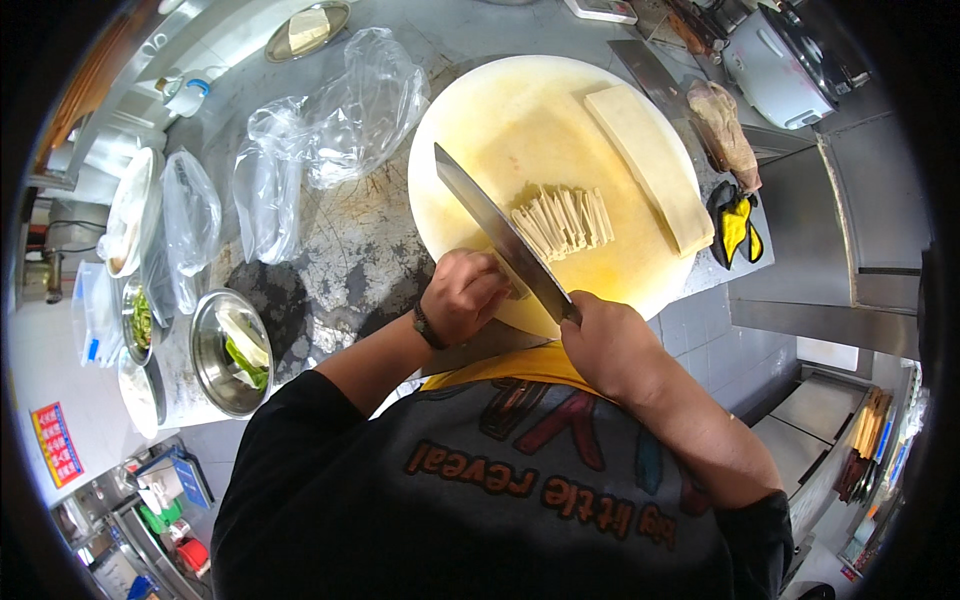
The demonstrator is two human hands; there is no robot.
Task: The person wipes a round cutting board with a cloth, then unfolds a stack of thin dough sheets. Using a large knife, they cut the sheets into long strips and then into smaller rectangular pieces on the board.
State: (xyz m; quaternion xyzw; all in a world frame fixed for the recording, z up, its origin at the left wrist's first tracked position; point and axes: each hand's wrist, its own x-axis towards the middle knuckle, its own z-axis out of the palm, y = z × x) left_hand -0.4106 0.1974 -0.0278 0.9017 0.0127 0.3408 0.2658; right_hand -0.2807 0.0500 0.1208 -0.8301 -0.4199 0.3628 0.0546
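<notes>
My right hand (609, 341) grips the handle of a large kitchen knife (501, 229), its blade slanting up to the left over a round cutting board (480, 105). My left hand (463, 294), fingers curled, presses on a pale piece of food (517, 285) beside the blade, partly hidden by hand and knife. Just right of the blade lies a row of thin, pale cut strips (566, 221), perhaps of tofu sheet. A long, folded, pale yellow sheet (651, 169) rests along the board's right side.
Clear plastic bags (330, 127) lie left of the board. A steel bowl (196, 352) with leafy vegetables stands at the lower left. At the back is a plate (279, 49) with a pale block. A cloth (720, 124), a flat metal blade (645, 67) and a rice cooker (772, 71) are at the right.
</notes>
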